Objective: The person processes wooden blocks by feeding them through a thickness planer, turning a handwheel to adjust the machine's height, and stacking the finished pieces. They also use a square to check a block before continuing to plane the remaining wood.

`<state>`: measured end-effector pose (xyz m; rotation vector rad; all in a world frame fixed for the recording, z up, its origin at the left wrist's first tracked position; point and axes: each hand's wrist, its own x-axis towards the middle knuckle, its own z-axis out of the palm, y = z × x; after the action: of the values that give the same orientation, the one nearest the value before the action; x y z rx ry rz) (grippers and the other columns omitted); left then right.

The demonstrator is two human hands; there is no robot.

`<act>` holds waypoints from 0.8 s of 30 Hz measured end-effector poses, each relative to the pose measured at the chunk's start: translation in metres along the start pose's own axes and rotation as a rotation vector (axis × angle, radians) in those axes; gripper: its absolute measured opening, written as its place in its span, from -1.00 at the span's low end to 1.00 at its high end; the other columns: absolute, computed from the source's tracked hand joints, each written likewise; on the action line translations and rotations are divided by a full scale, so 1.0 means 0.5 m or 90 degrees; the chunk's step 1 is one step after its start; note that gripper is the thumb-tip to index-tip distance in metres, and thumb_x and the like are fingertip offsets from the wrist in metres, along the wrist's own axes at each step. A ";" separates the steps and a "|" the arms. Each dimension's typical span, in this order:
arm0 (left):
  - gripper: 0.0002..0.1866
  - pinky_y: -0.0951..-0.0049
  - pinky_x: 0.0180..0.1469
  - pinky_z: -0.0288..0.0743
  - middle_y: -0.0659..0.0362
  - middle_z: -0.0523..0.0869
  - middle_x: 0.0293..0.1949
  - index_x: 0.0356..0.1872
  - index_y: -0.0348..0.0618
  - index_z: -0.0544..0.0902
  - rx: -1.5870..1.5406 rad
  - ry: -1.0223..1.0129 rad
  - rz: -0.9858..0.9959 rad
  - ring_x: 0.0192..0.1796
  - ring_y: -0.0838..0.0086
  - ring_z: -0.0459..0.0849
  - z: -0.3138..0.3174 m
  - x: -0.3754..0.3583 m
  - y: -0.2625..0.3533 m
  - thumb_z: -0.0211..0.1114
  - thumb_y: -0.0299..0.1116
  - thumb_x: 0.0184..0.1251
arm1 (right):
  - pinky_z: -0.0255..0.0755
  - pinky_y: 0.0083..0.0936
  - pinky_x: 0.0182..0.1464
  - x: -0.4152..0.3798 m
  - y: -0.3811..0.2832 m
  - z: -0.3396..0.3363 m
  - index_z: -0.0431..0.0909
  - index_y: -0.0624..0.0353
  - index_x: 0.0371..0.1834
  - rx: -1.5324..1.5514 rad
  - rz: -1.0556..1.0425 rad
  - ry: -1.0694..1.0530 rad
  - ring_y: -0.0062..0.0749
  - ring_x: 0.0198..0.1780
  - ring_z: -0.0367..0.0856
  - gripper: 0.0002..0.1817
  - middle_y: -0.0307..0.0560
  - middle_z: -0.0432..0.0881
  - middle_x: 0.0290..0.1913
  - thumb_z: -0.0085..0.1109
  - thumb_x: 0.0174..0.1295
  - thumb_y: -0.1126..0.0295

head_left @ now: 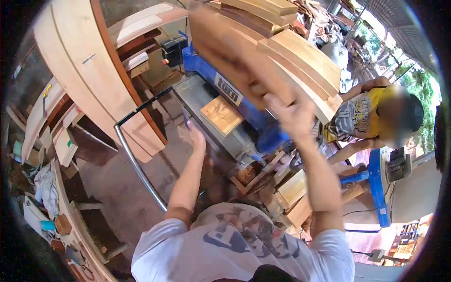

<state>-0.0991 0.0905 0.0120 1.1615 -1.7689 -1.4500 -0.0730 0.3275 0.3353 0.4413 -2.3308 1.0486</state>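
My right hand (pixel 287 112) is raised and grips the lower end of a long wooden board (pixel 225 49), which is blurred and tilts up to the left above the machine. My left hand (pixel 193 135) is stretched out with fingers apart beside the near edge of the grey planer table (pixel 197 94), holding nothing. A short, glossy wood piece (pixel 221 115) lies flat on that table, a little right of my left hand. The blue planer body (pixel 256 117) stands just behind it.
Planed boards (pixel 305 58) are stacked on top of the machine. Curved wooden panels (pixel 89 70) lean at the left. A bent metal tube (pixel 136 164) runs along the floor. A co-worker in a yellow shirt (pixel 359 117) stands right, by another blue machine (pixel 376 183). Offcuts (pixel 291 192) lie below.
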 end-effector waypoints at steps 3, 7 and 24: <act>-0.14 -0.02 0.59 -0.15 -0.29 0.10 0.53 0.55 -0.44 0.05 0.003 -0.028 0.059 0.59 -0.12 -0.01 -0.130 -0.029 -0.005 0.11 0.06 0.55 | 0.63 -0.23 -0.02 -0.124 0.161 0.199 0.74 0.27 -0.09 0.040 0.011 -0.006 -0.03 -0.13 0.81 -0.49 0.22 0.78 -0.20 0.53 0.00 0.10; -0.14 0.04 0.60 -0.12 -0.29 0.08 0.54 0.55 -0.45 0.04 0.077 -0.049 0.077 0.60 -0.10 -0.02 -0.277 -0.039 -0.096 0.15 0.01 0.54 | 0.62 -0.35 -0.11 -0.157 0.210 0.290 0.73 0.26 -0.05 0.038 0.139 -0.069 -0.31 -0.24 0.80 -0.50 0.10 0.79 -0.29 0.57 -0.02 0.18; -0.26 0.12 0.26 0.58 -0.11 0.64 0.19 0.37 -0.34 0.41 -0.368 -0.453 -0.372 0.18 0.12 0.68 -0.470 0.030 0.033 0.28 0.05 0.39 | 0.65 -0.16 -0.01 -0.274 0.200 0.174 0.63 0.05 0.13 0.117 -0.482 -0.319 0.16 0.21 0.60 -0.44 0.09 0.60 0.23 0.47 -0.06 0.37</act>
<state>0.0884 -0.0324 0.0853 0.9305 -1.2420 -2.7594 -0.0425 0.3355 0.1473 1.6580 -2.1282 0.8194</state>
